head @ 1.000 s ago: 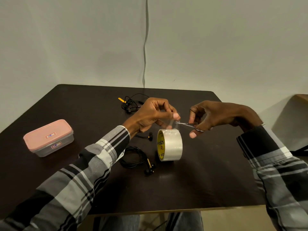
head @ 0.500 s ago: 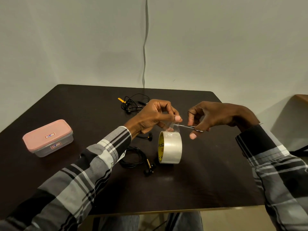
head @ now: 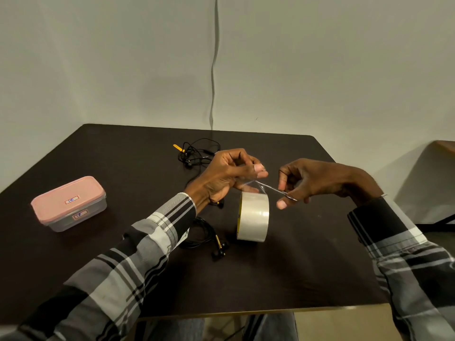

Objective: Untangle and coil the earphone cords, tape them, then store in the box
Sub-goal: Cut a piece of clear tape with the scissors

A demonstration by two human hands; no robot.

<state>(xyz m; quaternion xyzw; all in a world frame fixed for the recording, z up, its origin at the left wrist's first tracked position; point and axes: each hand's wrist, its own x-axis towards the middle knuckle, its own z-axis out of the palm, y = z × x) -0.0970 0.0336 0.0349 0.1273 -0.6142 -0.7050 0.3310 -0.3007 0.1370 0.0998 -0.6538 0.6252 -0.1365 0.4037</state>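
The roll of clear tape (head: pixel 253 217) has turned since half a second ago, so its yellow core now shows only as a thin edge; it stands on edge on the dark table (head: pixel 307 267), just below both hands; the pulled strip of tape (head: pixel 256 185) rises from its top, and the scissors (head: pixel 280 191) have closed in on that strip (their thin blades cross it, though whether it is cut I cannot tell). The left hand (head: pixel 226 175) pinches the strip's free end between thumb and fingertips, curled tight; the right hand (head: pixel 317 180) grips the scissors, fingers curled round the handles, blades pointing toward the left hand. A coiled earphone (head: pixel 209 239) lies on the table below the left wrist, partly under the sleeve; a tangled earphone (head: pixel 194 156) lies just beyond the left hand. The pink-lidded box (head: pixel 70 204) sits closed, well apart to the left of the left hand.
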